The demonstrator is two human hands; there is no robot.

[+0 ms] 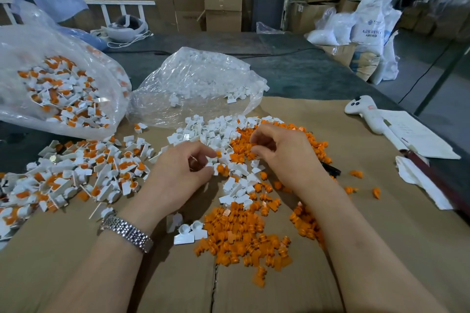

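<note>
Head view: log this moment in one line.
left hand: fingers curled among white caps | right hand: curled over orange plugs | grip: unclear | assembled pieces: piled at left

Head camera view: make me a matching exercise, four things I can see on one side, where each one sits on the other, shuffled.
1 wristwatch
2 white controller
3 bag of white parts
4 loose orange plugs

A nearest the camera
B on the left wrist
C far right
D centre back

Pairs: 1-B, 2-C, 3-D, 4-A.
</note>
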